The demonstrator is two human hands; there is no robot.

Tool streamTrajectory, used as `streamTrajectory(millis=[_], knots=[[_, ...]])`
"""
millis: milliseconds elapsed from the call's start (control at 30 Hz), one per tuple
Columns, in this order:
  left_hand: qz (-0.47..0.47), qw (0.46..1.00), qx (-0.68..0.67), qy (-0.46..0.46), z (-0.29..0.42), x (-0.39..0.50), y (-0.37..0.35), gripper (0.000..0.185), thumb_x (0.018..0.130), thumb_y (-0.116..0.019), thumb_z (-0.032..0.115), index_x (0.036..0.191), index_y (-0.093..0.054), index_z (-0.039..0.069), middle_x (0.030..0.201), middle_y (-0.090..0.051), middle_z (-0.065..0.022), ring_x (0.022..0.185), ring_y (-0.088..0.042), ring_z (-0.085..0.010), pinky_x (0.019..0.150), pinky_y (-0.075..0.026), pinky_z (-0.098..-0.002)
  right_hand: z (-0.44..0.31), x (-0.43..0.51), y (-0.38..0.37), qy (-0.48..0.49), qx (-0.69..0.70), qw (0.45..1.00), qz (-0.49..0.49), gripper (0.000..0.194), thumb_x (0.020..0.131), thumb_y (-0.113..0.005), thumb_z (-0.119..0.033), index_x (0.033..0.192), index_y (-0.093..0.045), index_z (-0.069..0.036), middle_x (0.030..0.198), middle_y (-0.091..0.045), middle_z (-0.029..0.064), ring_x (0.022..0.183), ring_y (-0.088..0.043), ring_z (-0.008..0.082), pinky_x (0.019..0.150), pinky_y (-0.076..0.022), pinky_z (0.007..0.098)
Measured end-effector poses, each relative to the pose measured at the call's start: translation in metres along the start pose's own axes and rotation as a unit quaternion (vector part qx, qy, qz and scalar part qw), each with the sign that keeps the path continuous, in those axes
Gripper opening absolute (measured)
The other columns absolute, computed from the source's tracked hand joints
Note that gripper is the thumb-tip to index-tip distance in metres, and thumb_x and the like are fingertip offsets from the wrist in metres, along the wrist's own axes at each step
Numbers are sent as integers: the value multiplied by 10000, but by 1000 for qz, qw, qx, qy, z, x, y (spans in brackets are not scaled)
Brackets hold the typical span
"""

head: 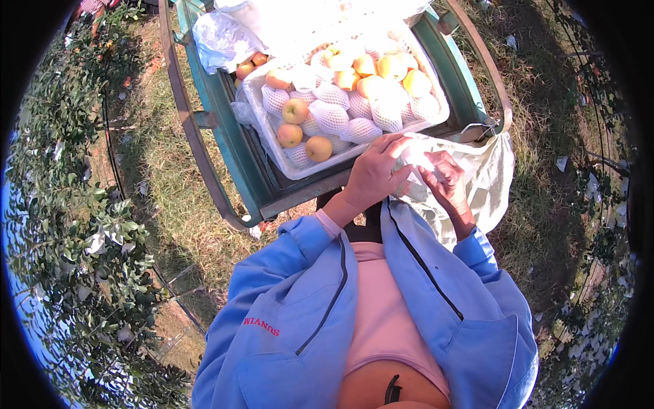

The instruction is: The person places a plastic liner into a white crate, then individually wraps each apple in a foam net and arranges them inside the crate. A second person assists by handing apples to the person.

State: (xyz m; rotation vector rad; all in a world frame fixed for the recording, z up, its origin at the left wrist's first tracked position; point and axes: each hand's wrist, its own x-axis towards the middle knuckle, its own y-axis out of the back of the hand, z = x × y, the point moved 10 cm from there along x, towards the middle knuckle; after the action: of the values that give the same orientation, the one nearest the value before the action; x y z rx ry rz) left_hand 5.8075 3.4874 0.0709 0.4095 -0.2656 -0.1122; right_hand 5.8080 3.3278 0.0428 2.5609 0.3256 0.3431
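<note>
My left hand [375, 174] and my right hand [446, 180] are close together over the near right corner of a green metal cart. Between them is a pale, glare-washed item, perhaps a foam net or plastic wrap; its exact kind is unclear. The left fingers curve over its left side, and the right thumb and fingers are bent near its right side. A whitish cloth bag [493, 174] hangs from the cart's corner beside the hands. Beyond them a white-lined crate [443, 105] holds bare apples [295, 111] and several apples in white foam nets [329, 117].
The cart's side rail [191, 117] curves along the left. Crumpled plastic [219, 38] lies over loose apples [244, 70] left of the crate. Leafy trees [97, 240] line both sides above grass [199, 225]. Part of another person shows at the upper left edge.
</note>
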Motion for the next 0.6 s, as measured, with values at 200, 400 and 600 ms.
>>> streamTrajectory(millis=[200,400,600], knots=[[75,993,19,89,-52,-29,63,244,735,-773,128,925,-655,27,879,-630,-92,756,-604,-223,607,-502,-303,-19,42,-68,-37,50,992,-106,262,823,-738,-102,1064,-666,-26,937,-656,114,854,-641,225,762,-507,319],[-15,841,-401,363,-130,-105,73,207,837,-760,162,945,-675,8,776,-632,4,584,-552,-58,505,-464,-213,-51,74,-167,47,109,955,-271,260,815,-770,-203,986,-675,-31,797,-642,83,735,-639,221,668,-506,318],[48,777,-501,380,-150,-151,103,158,865,-715,114,977,-686,6,773,-646,-15,524,-518,-46,458,-423,-204,-53,130,-254,-4,197,921,-337,277,810,-765,-216,999,-669,-38,891,-659,84,773,-636,244,712,-518,328]])
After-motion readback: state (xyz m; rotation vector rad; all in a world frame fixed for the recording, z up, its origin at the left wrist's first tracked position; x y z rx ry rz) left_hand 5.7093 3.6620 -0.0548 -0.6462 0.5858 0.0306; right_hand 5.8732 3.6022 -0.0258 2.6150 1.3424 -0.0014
